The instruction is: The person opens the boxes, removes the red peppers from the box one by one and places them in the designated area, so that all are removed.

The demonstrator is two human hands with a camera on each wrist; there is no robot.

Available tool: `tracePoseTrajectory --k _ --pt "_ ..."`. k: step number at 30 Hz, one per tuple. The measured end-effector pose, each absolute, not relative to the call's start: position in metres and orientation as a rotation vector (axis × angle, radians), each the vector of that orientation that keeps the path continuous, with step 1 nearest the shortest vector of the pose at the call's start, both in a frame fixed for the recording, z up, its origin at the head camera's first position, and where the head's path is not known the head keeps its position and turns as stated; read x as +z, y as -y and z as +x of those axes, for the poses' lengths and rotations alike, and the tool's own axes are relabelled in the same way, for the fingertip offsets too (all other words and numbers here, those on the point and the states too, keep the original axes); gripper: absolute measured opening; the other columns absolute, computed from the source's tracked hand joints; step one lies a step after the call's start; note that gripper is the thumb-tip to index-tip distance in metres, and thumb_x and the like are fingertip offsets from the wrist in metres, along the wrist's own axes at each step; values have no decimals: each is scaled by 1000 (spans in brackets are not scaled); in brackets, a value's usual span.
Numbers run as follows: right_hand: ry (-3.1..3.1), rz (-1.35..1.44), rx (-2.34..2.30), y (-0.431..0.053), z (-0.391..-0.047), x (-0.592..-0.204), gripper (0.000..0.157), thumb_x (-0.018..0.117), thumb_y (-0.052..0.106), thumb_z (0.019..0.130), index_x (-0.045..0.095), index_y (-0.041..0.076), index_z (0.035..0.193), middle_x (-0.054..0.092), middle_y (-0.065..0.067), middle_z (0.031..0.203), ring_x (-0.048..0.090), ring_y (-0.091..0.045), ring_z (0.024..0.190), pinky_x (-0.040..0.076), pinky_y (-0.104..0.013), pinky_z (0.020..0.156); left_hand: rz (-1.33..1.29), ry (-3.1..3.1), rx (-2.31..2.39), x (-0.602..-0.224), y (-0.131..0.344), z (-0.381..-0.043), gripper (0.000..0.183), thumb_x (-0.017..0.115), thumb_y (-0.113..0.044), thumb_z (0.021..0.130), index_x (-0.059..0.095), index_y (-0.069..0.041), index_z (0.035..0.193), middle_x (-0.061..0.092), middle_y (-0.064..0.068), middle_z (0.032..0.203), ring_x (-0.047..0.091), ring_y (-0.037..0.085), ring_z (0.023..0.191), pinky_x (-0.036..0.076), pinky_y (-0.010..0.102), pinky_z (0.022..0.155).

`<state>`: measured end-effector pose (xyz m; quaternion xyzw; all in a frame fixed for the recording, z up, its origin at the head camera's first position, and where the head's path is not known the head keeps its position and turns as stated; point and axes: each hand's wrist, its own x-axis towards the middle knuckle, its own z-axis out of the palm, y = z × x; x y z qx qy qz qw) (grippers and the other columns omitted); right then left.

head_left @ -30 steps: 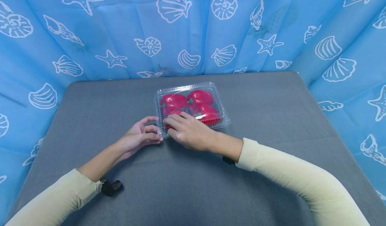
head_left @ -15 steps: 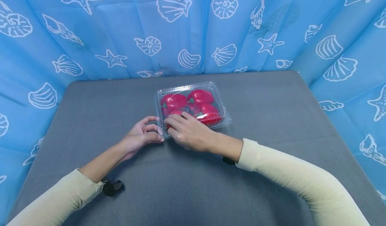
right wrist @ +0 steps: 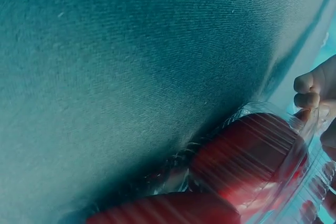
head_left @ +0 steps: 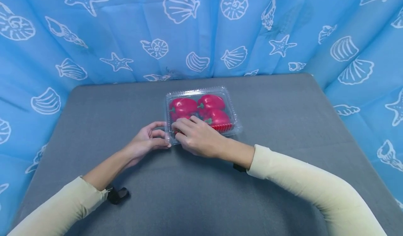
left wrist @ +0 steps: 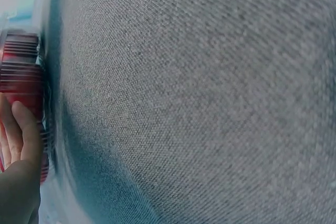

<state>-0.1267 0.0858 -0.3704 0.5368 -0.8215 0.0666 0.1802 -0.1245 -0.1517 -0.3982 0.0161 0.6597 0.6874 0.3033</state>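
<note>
In the head view, a clear plastic clamshell box (head_left: 235, 117) with its lid down lies on the grey cloth. It holds several red bell peppers (head_left: 211, 102) with green stems. My left hand (head_left: 143, 145) grips the box's left edge, thumb at the near left corner and fingers along the side. Over the near left part, my right hand (head_left: 198, 136) has its fingers curled on the rim, hiding part of one pepper. The right wrist view shows fingertips (right wrist: 306, 99) pinching the rim near a corner, above a pepper (right wrist: 252, 156).
A grey cloth-covered table (head_left: 283, 124) extends around the box on all sides. Behind it and along both sides hangs a blue curtain (head_left: 214, 33) with white shells and starfish. A black strap (head_left: 118, 195) hangs from the left wrist.
The left fingers have settled slightly against the box edge. The box has shifted very little to the right; the right hand keeps almost the same place.
</note>
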Motion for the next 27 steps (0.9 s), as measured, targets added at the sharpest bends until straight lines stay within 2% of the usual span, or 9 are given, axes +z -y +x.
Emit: tracePoseTrajectory --k 3,10,19,27 --pt "2315 1544 175 -88 -126 -370 46 84 32 79 70 9 116 64 -11 126 58 -25 119 50 -39 95 26 -1737 1815 -398 153 -124 67 67 -3 92 29 -5 147 70 3 99 69 17 91 56 37 90" --pt "2353 1524 174 -105 -127 -369 76 87 32 75 54 18 141 58 -11 135 56 -27 124 51 -43 96 28 -1716 1806 -398 155 -125 70 67 -6 93 27 -6 150 69 4 100 69 19 93 55 36 91" --pt "2397 1362 293 -134 -132 -369 83 91 33 68 51 14 139 56 -14 133 54 -30 123 48 -49 97 -4 -1707 1809 -397 155 -126 70 68 -5 93 27 -6 150 68 5 97 70 21 92 56 38 91" --pt "2427 1276 295 -150 -129 -370 81 88 34 72 50 11 140 54 -17 136 50 -32 127 46 -53 97 6 -1704 1813 -396 155 -126 70 67 -3 92 27 -5 150 68 6 96 69 20 90 56 39 90"
